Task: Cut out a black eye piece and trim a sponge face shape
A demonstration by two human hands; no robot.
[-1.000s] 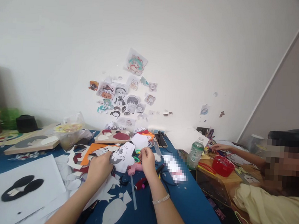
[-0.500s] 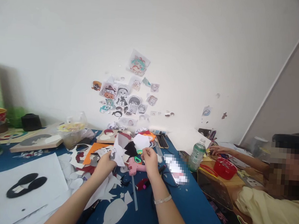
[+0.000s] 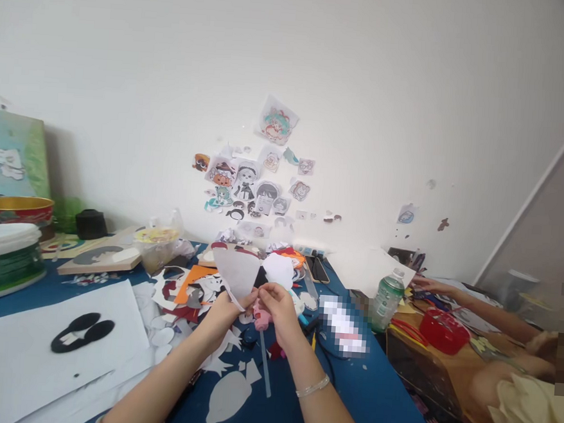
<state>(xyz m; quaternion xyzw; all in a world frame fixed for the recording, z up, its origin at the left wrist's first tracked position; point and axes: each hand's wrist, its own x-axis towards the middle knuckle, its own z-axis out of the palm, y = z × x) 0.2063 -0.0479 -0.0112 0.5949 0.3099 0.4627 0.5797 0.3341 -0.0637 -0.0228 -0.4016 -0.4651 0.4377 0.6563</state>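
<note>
Clamped between thumb and fingers of the left hand [image 3: 221, 312]: a white paper cutout [image 3: 237, 268], raised above the middle of a crowded blue table [image 3: 376, 389], blank face toward the camera, lower edge curled. Just beside it, the right hand [image 3: 279, 309], fingertips bunched together near the cutout's lower corner; impossible to tell whether on paper or on nothing.

Under and behind the hands, a pink glue gun [image 3: 261, 317], mostly hidden, with a translucent glue stick [image 3: 266, 368] pointing toward the wearer between the forearms. To the left, a heap of paper scraps [image 3: 162, 337] close against the left forearm, then a large white sheet [image 3: 16, 341] with black cutout shapes [image 3: 83, 333]. To the right of the right forearm, a strip of blue surface with room for the elbow, ending at a curved table edge. Near that edge, a green-labelled bottle [image 3: 386, 302], upright; beyond, a red basket [image 3: 445, 330] on a wooden tabletop.

Cut off at the left border, a white-lidded green tub [image 3: 5, 260]. Pixelated: a phone-shaped patch [image 3: 344, 327]. Cut off at the right border, a co-worker, partly pixelated, with one arm [image 3: 490, 310] outstretched.
</note>
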